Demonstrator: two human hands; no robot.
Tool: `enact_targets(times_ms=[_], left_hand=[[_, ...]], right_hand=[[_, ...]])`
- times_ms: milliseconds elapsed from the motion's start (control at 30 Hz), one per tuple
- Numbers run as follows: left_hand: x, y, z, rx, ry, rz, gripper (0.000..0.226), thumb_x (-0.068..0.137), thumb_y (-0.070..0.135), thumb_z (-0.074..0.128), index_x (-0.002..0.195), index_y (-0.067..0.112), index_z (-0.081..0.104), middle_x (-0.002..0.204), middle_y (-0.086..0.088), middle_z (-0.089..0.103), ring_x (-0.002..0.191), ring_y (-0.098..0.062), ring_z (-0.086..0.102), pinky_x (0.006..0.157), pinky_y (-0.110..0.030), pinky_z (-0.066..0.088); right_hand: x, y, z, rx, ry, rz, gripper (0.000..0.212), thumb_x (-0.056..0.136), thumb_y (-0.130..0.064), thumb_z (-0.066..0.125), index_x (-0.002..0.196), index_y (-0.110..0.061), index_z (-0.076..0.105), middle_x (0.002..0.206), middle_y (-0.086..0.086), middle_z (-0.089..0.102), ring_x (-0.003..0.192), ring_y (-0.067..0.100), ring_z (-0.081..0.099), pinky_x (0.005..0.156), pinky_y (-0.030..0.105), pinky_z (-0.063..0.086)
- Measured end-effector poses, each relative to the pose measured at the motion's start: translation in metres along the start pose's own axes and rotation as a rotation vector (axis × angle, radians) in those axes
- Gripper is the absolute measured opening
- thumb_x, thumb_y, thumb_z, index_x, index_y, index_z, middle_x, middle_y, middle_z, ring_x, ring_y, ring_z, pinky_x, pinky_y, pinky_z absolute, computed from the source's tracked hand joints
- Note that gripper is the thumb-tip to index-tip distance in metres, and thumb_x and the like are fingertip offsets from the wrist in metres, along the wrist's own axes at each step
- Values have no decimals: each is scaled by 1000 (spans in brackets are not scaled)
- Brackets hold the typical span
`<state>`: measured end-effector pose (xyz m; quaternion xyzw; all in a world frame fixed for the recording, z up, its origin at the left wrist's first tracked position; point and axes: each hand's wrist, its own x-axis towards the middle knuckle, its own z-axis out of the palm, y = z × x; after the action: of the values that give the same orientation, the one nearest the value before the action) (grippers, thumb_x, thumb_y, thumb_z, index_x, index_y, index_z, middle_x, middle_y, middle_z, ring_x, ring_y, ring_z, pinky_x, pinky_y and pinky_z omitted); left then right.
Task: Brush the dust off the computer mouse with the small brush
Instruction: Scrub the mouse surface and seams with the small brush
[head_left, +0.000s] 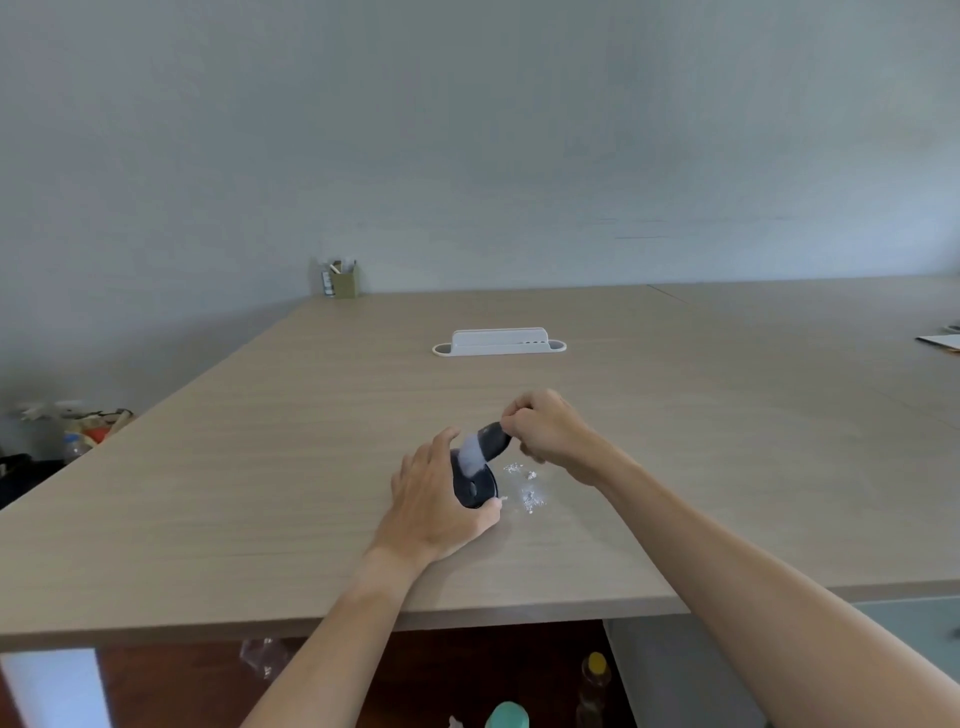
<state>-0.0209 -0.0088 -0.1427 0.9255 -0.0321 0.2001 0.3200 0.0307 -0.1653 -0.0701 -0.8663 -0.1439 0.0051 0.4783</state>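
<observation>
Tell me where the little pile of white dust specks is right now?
In the head view, the white dust specks lie on the pale wooden table just right of the dark computer mouse, below the right hand holding the small brush.

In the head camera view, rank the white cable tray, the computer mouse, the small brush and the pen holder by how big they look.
1. White cable tray
2. Computer mouse
3. Small brush, partly hidden by the right hand, and pen holder, far back: too alike to rank.
</observation>
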Motion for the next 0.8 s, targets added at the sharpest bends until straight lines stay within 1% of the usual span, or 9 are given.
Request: enact_targets(times_ms=[67,167,267,367,467,533,667,733,800], left_hand=[[1,-1,0,-10,-20,10,93,66,50,70,145,29,26,129,9,46,128,-22,38,103,-30,23],[1,-3,0,-30,-47,12,94,62,49,65,145,29,26,119,16,46,126,-19,40,103,-29,22],[0,-5,0,-61,-62,8,93,60,46,63,144,32,26,124,12,49,125,-18,41,105,-30,24],[1,-6,0,-68,-63,27,88,59,47,61,140,36,29,121,15,52,121,-18,46,105,-33,28],[2,-7,0,-38,-50,48,90,62,59,64,141,34,28,121,14,52,118,-16,47,105,-37,32],[1,-6,0,-33,-51,49,92,65,58,68,143,32,26,120,14,50,118,-17,46,105,-34,29],[-1,-1,-2,-46,-66,46,91,68,45,71,145,29,26,111,24,46,120,-17,45,107,-33,25],[-1,-2,-3,-62,-81,43,89,66,43,67,144,32,26,113,19,48,119,-16,46,108,-32,25],[-1,-4,-3,-72,-87,47,86,64,43,64,141,34,28,114,18,51,116,-14,47,107,-33,26]], right_hand=[[0,0,7,6,-92,16,11,71,-8,44,70,-11,55,70,11,43,65,23,37,56,35,28],[2,-1,3,-160,-15,6,17,74,-3,43,59,0,49,64,9,44,64,22,38,53,25,32],[0,-6,-10,-264,86,-21,30,69,3,40,45,-14,36,52,3,35,54,19,29,36,17,22],[1,-7,-10,-188,90,-38,19,71,-1,41,55,-12,41,56,6,36,57,21,30,46,23,25],[-2,-6,-1,-24,-83,-17,12,71,-5,44,67,-11,54,67,10,41,62,21,35,53,31,28],[-3,-3,2,-76,-127,-19,11,71,-4,43,67,-8,53,69,10,40,64,21,35,55,32,28],[3,7,-7,-262,41,-15,22,73,2,43,79,14,59,71,19,45,72,20,41,61,30,34],[3,4,-13,-270,105,-29,23,73,2,44,81,13,62,70,18,48,72,21,42,60,30,34],[-1,-3,-14,-174,83,-43,17,77,0,46,72,3,63,66,6,53,66,20,44,55,28,35]])
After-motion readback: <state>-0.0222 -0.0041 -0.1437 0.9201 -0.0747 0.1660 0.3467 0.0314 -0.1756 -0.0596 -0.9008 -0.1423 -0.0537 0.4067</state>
